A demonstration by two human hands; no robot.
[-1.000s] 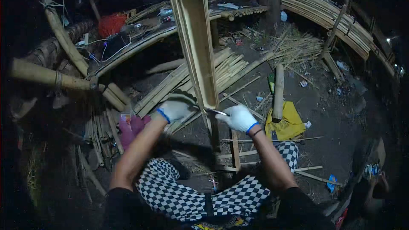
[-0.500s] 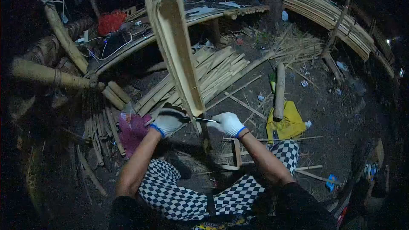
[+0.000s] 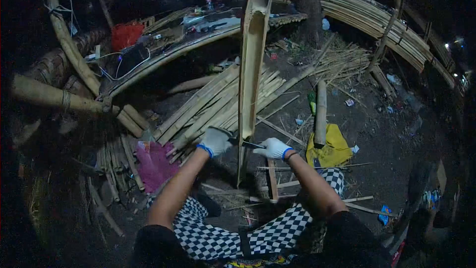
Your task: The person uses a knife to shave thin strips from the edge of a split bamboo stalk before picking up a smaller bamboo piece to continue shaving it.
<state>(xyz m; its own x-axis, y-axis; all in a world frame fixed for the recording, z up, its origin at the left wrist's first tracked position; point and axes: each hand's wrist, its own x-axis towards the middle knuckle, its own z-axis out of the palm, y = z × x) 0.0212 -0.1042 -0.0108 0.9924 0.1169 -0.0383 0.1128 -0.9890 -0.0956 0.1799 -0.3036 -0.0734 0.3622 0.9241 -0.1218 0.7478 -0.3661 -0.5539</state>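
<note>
A long split bamboo piece (image 3: 252, 69) stands nearly upright in front of me, its hollow side showing. A narrow knife (image 3: 254, 145) crosses it near the lower end, its metal blade showing on the right. My left hand (image 3: 216, 141), in a white glove with a blue cuff, is closed at the knife's left end, where a dark part shows by the fingers. My right hand (image 3: 274, 149), gloved the same way, is closed around the other end. The bamboo's lower tip reaches down between my legs in checkered trousers (image 3: 282, 228).
Split bamboo strips (image 3: 203, 104) lie piled behind the hands. To the right are a bamboo log (image 3: 321, 111) and a yellow cloth (image 3: 328, 146); a purple sack (image 3: 154, 164) is at left. A bamboo platform (image 3: 173, 49) and stacked long strips (image 3: 372, 22) stand farther back.
The bamboo piece has swung from leaning left to nearly upright, its top moving right and lower in view. Both hands have shifted right and slightly down with the knife.
</note>
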